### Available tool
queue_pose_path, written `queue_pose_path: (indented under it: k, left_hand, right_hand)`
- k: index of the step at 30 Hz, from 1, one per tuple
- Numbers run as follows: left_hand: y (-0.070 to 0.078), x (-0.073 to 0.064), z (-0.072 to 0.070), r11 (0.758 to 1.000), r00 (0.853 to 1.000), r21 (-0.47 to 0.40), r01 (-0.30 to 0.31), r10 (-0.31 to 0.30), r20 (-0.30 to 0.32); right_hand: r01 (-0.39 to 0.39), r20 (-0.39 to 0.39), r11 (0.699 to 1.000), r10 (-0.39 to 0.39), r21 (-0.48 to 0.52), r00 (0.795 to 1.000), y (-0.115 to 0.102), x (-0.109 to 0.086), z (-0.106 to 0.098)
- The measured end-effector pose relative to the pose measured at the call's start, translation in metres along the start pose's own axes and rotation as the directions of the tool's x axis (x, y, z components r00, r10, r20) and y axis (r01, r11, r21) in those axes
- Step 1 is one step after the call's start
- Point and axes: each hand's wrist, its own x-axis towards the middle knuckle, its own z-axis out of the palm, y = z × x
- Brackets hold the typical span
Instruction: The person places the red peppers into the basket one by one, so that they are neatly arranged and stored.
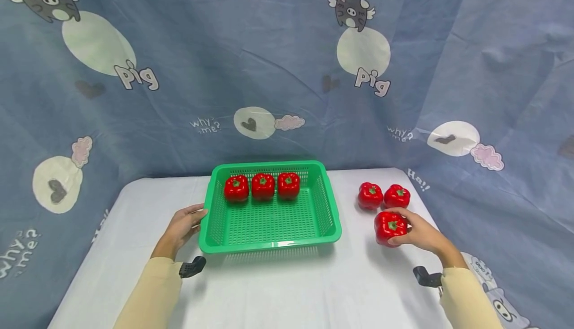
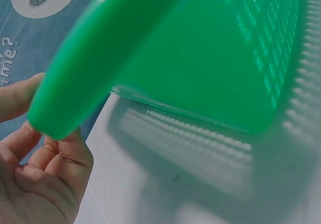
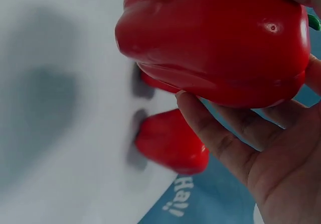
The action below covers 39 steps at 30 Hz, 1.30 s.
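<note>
My left hand (image 1: 183, 225) pinches the left rim of a green plastic basket (image 1: 251, 246), thumb on one side and fingers curled beneath the lip in the left wrist view. Three red bell peppers (image 1: 262, 188) stand in a row along the basket's back wall. To the right of the basket, my right hand (image 1: 420, 230) grips another red bell pepper (image 3: 215, 43) between thumb and fingers. This pepper is lifted off the table, its green stem facing up. Just behind it, two more red bell peppers, a left one (image 1: 369, 196) and a right one (image 1: 397, 197), sit on the table.
The table (image 1: 287, 289) has a white cover. A blue cloth (image 1: 287, 70) with pig drawings hangs behind it and spreads along its sides. Each wrist carries a black camera, one on the left (image 1: 193, 266) and one on the right (image 1: 427, 276).
</note>
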Motion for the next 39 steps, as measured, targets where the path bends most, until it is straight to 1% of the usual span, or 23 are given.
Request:
queue_pose_path:
  k: [5,12,18,22,26,29,36,39]
  left_hand:
    - [0.000,0.001,0.001,1.000,1.000,-0.002,-0.002,0.002,0.002]
    - [-0.002,0.003,0.002,1.000,1.000,0.012,0.019,-0.019,-0.008]
    - [-0.002,0.003,0.003,1.000,1.000,0.017,0.026,-0.026,-0.013]
    - [-0.001,0.002,0.003,1.000,1.000,0.020,0.017,-0.016,-0.008]
    - [-0.001,0.003,0.003,1.000,1.000,0.019,0.013,-0.013,-0.003]
    - [-0.001,0.003,0.002,1.000,1.000,0.018,0.020,-0.020,-0.006]
    - [-0.001,0.002,0.001,0.999,1.000,0.026,0.023,-0.023,-0.013]
    - [-0.001,0.002,0.001,1.000,1.000,0.026,0.018,-0.018,-0.009]
  right_hand:
    - [0.016,0.003,1.000,-0.016,-0.021,1.000,-0.012,0.011,-0.002]
    - [0.054,-0.009,0.997,-0.054,-0.048,0.998,-0.025,0.026,-0.003]
    - [0.070,-0.003,0.996,-0.070,-0.047,0.998,-0.034,0.036,-0.003]
    - [0.061,0.007,0.998,-0.060,-0.034,0.998,-0.039,0.041,-0.003]
    - [0.064,0.007,0.997,-0.064,-0.050,0.998,-0.045,0.046,-0.004]
    - [0.085,0.015,0.994,-0.084,-0.073,0.996,-0.052,0.050,-0.003]
    - [0.149,0.052,0.988,-0.147,-0.038,0.988,-0.068,0.064,-0.002]
    - [0.155,0.065,0.988,-0.153,-0.027,0.986,-0.073,0.070,0.000]
